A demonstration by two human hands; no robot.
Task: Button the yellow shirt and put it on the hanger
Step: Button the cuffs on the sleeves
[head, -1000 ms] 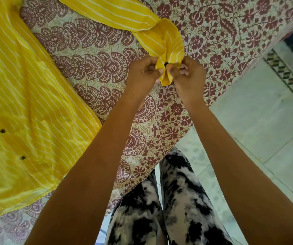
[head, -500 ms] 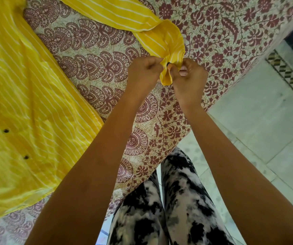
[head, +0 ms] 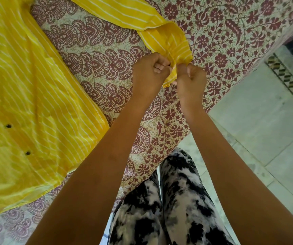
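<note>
A yellow shirt [head: 29,96] with thin white stripes lies spread over the left of a bed, three black buttons [head: 8,126] showing down its front. One sleeve [head: 124,13] runs across the top to its cuff [head: 174,45] near the bed's right edge. My left hand [head: 148,75] and my right hand [head: 191,80] both pinch the cuff's end between curled fingers, knuckles close together. The cuff button is hidden between them. No hanger is in view.
The bed is covered by a cream sheet with maroon floral and paisley print [head: 230,32]. To the right lies a pale tiled floor [head: 258,121] with a patterned border strip [head: 286,80]. My legs in black-and-white trousers [head: 168,209] stand against the bed edge.
Both hands have closed in tighter on the cuff, and the dark button seen between them earlier is now hidden. The view has shifted slightly.
</note>
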